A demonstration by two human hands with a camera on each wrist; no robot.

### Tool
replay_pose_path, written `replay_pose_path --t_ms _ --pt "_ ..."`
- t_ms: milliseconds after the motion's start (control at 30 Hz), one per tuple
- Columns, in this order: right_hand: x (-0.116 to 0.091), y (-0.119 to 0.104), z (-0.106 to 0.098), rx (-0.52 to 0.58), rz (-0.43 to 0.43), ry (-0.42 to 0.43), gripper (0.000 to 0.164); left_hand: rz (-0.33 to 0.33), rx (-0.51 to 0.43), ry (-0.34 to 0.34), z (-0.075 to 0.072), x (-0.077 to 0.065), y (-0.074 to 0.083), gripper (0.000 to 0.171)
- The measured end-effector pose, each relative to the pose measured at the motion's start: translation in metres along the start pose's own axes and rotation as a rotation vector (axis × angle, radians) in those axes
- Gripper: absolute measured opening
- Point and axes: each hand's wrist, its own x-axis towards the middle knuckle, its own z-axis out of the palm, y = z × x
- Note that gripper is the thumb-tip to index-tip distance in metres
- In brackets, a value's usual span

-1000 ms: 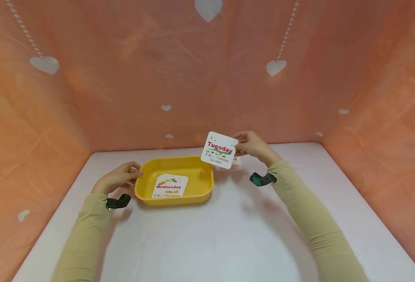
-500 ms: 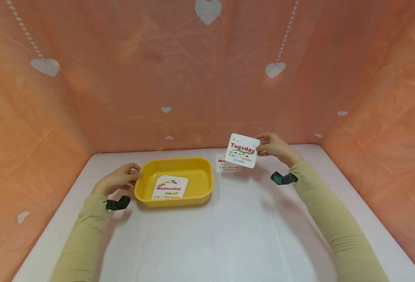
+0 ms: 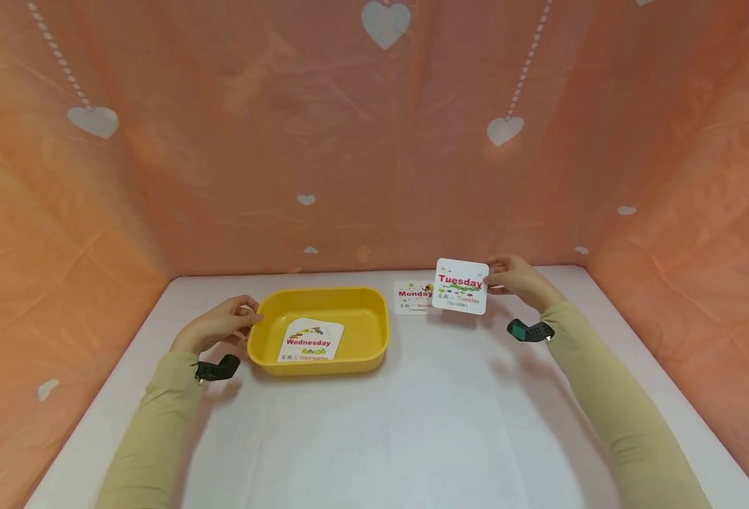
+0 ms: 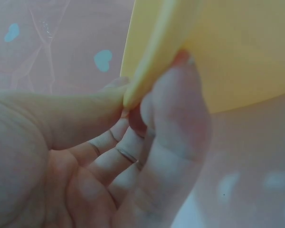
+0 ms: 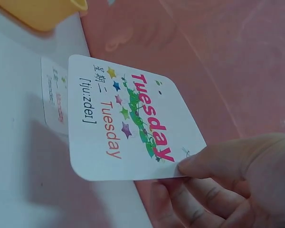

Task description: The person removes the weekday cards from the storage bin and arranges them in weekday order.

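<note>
White tabletop [image 3: 387,431], faintly creased. On it, left of centre, a yellow rounded-rectangular plastic tray [image 3: 363,336], upright; just to its right, near the back edge, a white Monday flashcard [image 3: 411,301], lying face up, partly hidden.

Soft, diffuse light brightened the table [image 3: 400,438], where the sleeves [image 3: 622,417] cast faint, soft-edged shadows. Both wrist views were dimmer; the left hand's [image 4: 85,171] nearest finger looked blurred, while the Tuesday card's [image 5: 126,121] print was sharp.

White Tuesday card [image 3: 461,287] aloft, right of yellow tray [image 3: 360,329]
</note>
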Motion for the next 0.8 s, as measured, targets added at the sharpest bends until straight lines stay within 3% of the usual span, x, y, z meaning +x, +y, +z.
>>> replay_pose_path --t_ms 367,800 --pt "0.001 0.025 -0.016 0.000 0.019 0.006 0.051 -0.001 -0.005 0.005 0.001 0.005 -0.001 0.029" --pt "0.010 0.046 -0.018 -0.050 0.042 0.057 0.050 0.009 -0.015 0.013 -0.001 0.002 -0.004 0.029"
